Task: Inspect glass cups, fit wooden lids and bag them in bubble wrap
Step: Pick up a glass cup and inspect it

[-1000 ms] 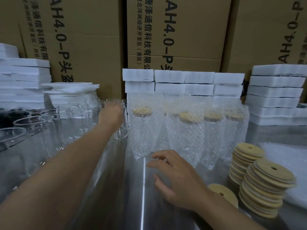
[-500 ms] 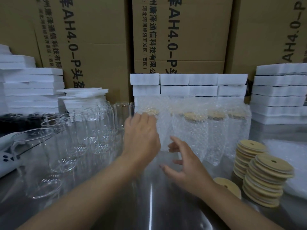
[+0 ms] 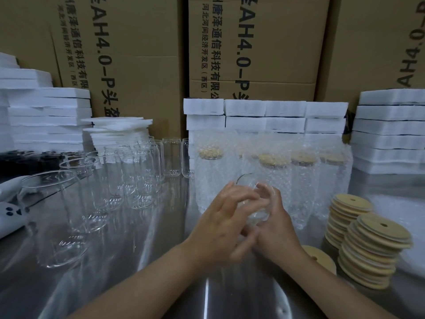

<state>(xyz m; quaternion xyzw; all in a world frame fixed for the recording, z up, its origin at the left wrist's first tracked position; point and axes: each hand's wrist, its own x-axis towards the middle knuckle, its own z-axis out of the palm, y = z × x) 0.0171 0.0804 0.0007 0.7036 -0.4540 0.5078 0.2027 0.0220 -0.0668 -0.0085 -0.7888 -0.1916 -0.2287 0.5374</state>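
Note:
A clear glass cup [image 3: 256, 199] is held between both hands above the steel table, its rim pointing up and away. My left hand [image 3: 220, 224] wraps its left side and my right hand [image 3: 276, 229] wraps its right side. Several bare glass cups [image 3: 138, 176] stand on the left of the table. Behind my hands stand several lidded cups in bubble wrap bags [image 3: 276, 176]. Wooden lids with a small hole are stacked at the right [image 3: 372, 252], and a single lid [image 3: 318, 257] lies beside my right wrist.
White foam blocks [image 3: 264, 113] are piled along the back and both sides, in front of large cardboard boxes [image 3: 253, 47]. A sheet of bubble wrap [image 3: 395, 208] lies at the far right. A white device [image 3: 11, 212] sits at the left edge. The steel table [image 3: 142, 261] is reflective.
My left hand took a cup from the group at the left and carried it to the centre. My right hand rose from the table and closed round the same cup.

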